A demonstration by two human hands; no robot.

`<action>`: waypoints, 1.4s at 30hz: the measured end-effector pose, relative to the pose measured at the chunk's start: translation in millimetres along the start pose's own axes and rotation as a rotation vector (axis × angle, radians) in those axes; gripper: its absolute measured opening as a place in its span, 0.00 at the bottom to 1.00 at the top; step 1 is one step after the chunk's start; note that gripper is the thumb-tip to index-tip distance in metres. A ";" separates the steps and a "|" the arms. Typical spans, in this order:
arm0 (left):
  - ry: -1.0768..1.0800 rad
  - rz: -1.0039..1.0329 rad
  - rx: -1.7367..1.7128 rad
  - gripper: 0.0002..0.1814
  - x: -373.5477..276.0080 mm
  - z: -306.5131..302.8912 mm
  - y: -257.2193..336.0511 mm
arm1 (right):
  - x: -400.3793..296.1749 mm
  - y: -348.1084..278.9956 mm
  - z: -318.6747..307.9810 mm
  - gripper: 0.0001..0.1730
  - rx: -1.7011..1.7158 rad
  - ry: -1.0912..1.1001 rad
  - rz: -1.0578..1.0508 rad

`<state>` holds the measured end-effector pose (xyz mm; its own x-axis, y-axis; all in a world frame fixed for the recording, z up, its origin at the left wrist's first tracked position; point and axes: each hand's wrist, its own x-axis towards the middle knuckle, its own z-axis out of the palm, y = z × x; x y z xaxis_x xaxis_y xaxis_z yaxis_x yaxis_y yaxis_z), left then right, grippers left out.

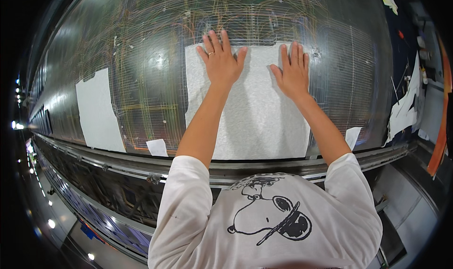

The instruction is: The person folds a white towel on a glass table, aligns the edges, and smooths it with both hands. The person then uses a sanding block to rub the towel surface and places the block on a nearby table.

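A light grey cut fabric panel (260, 116) lies on the dark table marked with many coloured lines, its lower end near the metal rail. My left hand (221, 61) rests palm down on the panel's far left part, fingers spread, the middle fingertips reaching past the far edge onto the table. A ring is on one finger. Palm down too, my right hand (293, 70) presses on the panel's far right corner area, thumb apart from the fingers. Neither hand grips anything. Soft creases run down the fabric between the forearms.
Another pale fabric piece (97, 109) lies at the left. Small white pieces sit near the rail, one at the left (157, 148) and one by the right forearm (353, 137). White fabric scraps (403, 113) lie on dark material at the far right. A metal rail (262, 167) borders the table's near side.
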<state>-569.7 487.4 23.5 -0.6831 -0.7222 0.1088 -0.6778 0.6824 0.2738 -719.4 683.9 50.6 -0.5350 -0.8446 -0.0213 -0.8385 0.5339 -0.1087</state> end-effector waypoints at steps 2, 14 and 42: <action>-0.023 0.097 -0.056 0.48 -4.9 -3.5 -1.3 | -6.2 3.4 -1.5 0.46 -0.024 -0.007 0.008; -0.031 0.019 0.137 0.42 -22.3 -71.2 -157.3 | 2.7 -1.6 2.5 0.46 0.079 0.003 -0.174; -0.176 -0.718 -0.643 0.06 -222.1 -134.5 -133.2 | 54.2 29.6 -0.8 0.54 0.021 0.008 -0.116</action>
<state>-291.1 541.6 91.4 -0.2319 -0.8787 -0.4173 -0.7067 -0.1426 0.6930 -773.3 653.9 47.0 -0.4349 -0.9005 0.0003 -0.8927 0.4312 -0.1309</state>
